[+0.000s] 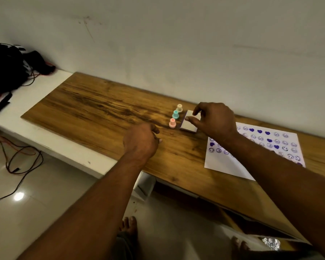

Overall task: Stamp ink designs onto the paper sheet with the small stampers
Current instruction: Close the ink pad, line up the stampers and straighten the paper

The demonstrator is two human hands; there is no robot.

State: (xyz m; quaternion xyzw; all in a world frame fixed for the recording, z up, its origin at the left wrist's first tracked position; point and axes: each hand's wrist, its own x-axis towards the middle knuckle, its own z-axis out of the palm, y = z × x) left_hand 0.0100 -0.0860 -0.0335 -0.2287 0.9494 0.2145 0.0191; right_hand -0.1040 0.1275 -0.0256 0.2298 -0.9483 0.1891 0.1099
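Although the paper sheet (233, 166) already carries several rows of purple prints, mostly smiley rings with a few solid hearts among them, its near left corner is bare white, so I judge the stamping well advanced but not plainly finished; part of the sheet is hidden under the right forearm, and how full that part is cannot be told. It lies flat on the wooden tabletop (94, 109), off to the right of the other things. Three small stampers stand upright in a short row near the middle of the table: a cream stamper (179, 107) farthest back, a teal stamper (175, 114) in the middle, and a pink stamper (172, 123) nearest. Just beside them on the right lies the ink pad (188, 125), a flat pale block with a purple edge. The right hand (214, 119) is over it, thumb and fingertips pinched on its top, which looks like a lid; whether it is being opened or closed I cannot say. The left hand (141, 141) hovers loosely curled above the table, near the pink stamper but apart from it, holding nothing that shows. No stamper is in either hand.
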